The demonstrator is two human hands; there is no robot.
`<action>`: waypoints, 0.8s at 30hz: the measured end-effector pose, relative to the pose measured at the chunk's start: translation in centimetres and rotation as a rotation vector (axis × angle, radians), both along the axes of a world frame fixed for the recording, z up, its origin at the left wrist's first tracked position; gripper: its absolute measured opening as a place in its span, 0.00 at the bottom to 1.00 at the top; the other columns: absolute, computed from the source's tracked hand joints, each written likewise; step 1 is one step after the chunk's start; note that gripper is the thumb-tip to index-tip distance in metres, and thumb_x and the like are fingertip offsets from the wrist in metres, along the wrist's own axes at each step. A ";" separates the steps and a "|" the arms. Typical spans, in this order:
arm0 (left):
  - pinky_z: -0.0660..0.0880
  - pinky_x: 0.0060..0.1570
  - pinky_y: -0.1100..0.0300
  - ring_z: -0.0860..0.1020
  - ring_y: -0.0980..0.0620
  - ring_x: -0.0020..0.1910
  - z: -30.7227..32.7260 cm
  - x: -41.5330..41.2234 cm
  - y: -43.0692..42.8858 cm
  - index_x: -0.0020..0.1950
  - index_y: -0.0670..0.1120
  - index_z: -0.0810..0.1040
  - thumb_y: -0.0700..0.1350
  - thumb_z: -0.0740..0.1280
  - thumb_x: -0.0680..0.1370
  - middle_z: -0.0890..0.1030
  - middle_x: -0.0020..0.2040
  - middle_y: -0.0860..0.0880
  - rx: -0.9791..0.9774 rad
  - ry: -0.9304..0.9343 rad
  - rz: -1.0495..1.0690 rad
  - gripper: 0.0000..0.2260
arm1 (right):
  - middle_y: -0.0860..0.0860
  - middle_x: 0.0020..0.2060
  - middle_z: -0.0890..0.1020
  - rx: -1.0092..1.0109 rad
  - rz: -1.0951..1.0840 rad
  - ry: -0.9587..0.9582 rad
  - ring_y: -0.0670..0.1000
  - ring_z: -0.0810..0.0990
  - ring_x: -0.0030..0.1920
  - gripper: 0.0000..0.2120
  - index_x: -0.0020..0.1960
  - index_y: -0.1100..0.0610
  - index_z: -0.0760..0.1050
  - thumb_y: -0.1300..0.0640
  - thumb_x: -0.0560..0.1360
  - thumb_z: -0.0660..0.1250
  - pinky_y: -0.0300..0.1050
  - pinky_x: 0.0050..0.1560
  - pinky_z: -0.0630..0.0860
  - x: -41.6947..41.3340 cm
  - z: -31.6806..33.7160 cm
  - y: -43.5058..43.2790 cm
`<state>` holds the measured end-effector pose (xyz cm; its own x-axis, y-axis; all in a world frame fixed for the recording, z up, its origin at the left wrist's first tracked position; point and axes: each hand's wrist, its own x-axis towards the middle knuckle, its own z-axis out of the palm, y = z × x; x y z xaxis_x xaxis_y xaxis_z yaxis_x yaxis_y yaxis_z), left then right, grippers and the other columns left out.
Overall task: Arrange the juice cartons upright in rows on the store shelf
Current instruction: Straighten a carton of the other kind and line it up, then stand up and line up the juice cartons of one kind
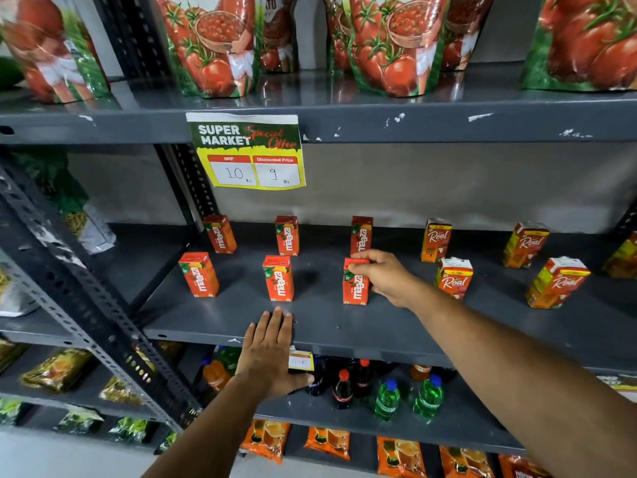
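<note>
Several orange Maaza juice cartons stand upright in two rows on the grey middle shelf point(327, 326). My right hand point(386, 276) grips the top of the front-right Maaza carton point(355, 288), which stands upright. Left of it stand the front-middle carton point(278, 278) and the front-left carton point(199, 274). Behind them are three more Maaza cartons point(287, 235). Several Real juice cartons point(454, 277) stand to the right, also in two rows. My left hand point(270, 353) rests flat on the shelf's front edge, fingers together, holding nothing.
Tomato ketchup pouches point(213, 43) fill the shelf above. A price tag sign point(246, 151) hangs from that shelf's edge. Below are soda bottles point(343, 388) and snack packets point(265, 439). A perforated steel upright point(86, 294) stands at left.
</note>
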<state>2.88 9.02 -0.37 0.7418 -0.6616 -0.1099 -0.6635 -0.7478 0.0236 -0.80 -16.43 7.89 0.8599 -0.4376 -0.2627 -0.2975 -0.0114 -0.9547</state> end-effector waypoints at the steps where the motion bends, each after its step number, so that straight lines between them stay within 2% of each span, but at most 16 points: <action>1: 0.41 0.74 0.44 0.38 0.44 0.76 0.0 0.0 0.0 0.76 0.46 0.35 0.74 0.61 0.65 0.38 0.78 0.45 -0.002 -0.002 -0.001 0.55 | 0.55 0.62 0.79 -0.004 0.001 0.004 0.54 0.80 0.57 0.20 0.64 0.53 0.74 0.58 0.73 0.72 0.55 0.62 0.77 0.0 -0.1 0.0; 5: 0.40 0.74 0.44 0.38 0.43 0.76 -0.2 0.0 0.0 0.76 0.46 0.36 0.74 0.62 0.65 0.39 0.78 0.45 -0.020 -0.006 -0.009 0.55 | 0.54 0.63 0.78 -0.074 -0.018 -0.043 0.52 0.80 0.56 0.26 0.70 0.55 0.70 0.53 0.74 0.71 0.43 0.52 0.76 -0.6 0.4 0.1; 6: 0.40 0.74 0.44 0.38 0.43 0.76 -0.2 0.1 0.1 0.76 0.46 0.36 0.74 0.62 0.65 0.39 0.78 0.45 -0.026 -0.005 -0.010 0.54 | 0.55 0.63 0.78 -0.123 -0.038 -0.063 0.52 0.79 0.58 0.27 0.70 0.55 0.69 0.51 0.74 0.71 0.43 0.52 0.75 -0.9 0.8 0.0; 7: 0.40 0.74 0.44 0.37 0.44 0.76 -0.3 0.2 0.1 0.76 0.47 0.36 0.74 0.61 0.65 0.38 0.78 0.45 -0.030 -0.004 -0.011 0.54 | 0.54 0.64 0.78 -0.218 -0.055 -0.072 0.52 0.78 0.60 0.27 0.70 0.55 0.70 0.49 0.74 0.71 0.44 0.55 0.74 -1.3 1.4 -0.4; 11: 0.41 0.74 0.44 0.38 0.44 0.76 -0.7 0.3 0.3 0.76 0.46 0.36 0.74 0.60 0.65 0.38 0.78 0.45 -0.045 -0.008 -0.014 0.54 | 0.53 0.67 0.76 -0.876 -0.016 -0.013 0.53 0.74 0.66 0.26 0.69 0.52 0.72 0.46 0.73 0.70 0.48 0.63 0.72 -4.1 4.3 -3.1; 13: 0.41 0.74 0.44 0.38 0.44 0.77 -0.9 0.3 0.3 0.76 0.46 0.38 0.74 0.60 0.64 0.40 0.79 0.45 -0.065 -0.021 -0.013 0.54 | 0.54 0.67 0.75 -1.010 -0.061 -0.012 0.54 0.74 0.66 0.26 0.68 0.51 0.72 0.46 0.72 0.70 0.49 0.65 0.72 -5.8 5.1 -4.7; 15: 0.41 0.74 0.45 0.39 0.44 0.77 -1.1 0.3 0.2 0.77 0.46 0.38 0.75 0.59 0.63 0.40 0.79 0.45 -0.073 -0.033 -0.014 0.55 | 0.56 0.67 0.73 -1.001 -0.216 -0.077 0.56 0.72 0.66 0.29 0.70 0.54 0.69 0.48 0.72 0.71 0.50 0.67 0.69 -8.0 4.9 -6.2; 17: 0.42 0.74 0.45 0.40 0.43 0.77 -1.2 0.3 0.2 0.77 0.46 0.39 0.75 0.58 0.63 0.41 0.79 0.45 -0.081 -0.046 -0.012 0.55 | 0.57 0.69 0.69 -0.840 -0.396 -0.172 0.55 0.69 0.69 0.33 0.73 0.56 0.64 0.55 0.71 0.73 0.50 0.69 0.67 -10.3 3.6 -7.4; 19: 0.43 0.74 0.45 0.41 0.43 0.77 -1.4 0.4 0.2 0.77 0.46 0.40 0.76 0.58 0.61 0.43 0.79 0.45 -0.093 -0.057 -0.008 0.56 | 0.58 0.72 0.66 -0.637 -0.475 -0.199 0.56 0.67 0.71 0.37 0.74 0.59 0.60 0.63 0.70 0.73 0.53 0.71 0.66 -12.4 1.5 -8.2; 22: 0.43 0.74 0.45 0.40 0.44 0.77 -1.4 0.3 0.1 0.77 0.46 0.38 0.76 0.58 0.62 0.42 0.79 0.46 -0.069 -0.057 -0.004 0.56 | 0.60 0.72 0.68 -0.494 -0.445 -0.078 0.58 0.68 0.72 0.40 0.75 0.60 0.58 0.68 0.69 0.73 0.53 0.70 0.66 -14.3 -2.1 -9.1; 24: 0.44 0.75 0.44 0.41 0.44 0.77 -1.3 0.3 0.0 0.77 0.46 0.39 0.76 0.58 0.62 0.42 0.79 0.46 -0.063 -0.064 0.002 0.56 | 0.60 0.71 0.70 -0.481 -0.345 0.048 0.59 0.70 0.70 0.40 0.76 0.59 0.56 0.67 0.70 0.72 0.54 0.67 0.69 -14.8 -3.9 -9.8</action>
<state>3.14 9.03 -1.70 0.7476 -0.6638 -0.0204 -0.6633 -0.7478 0.0282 -15.62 -26.27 4.02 0.6387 -0.7695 -0.0010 -0.4038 -0.3341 -0.8516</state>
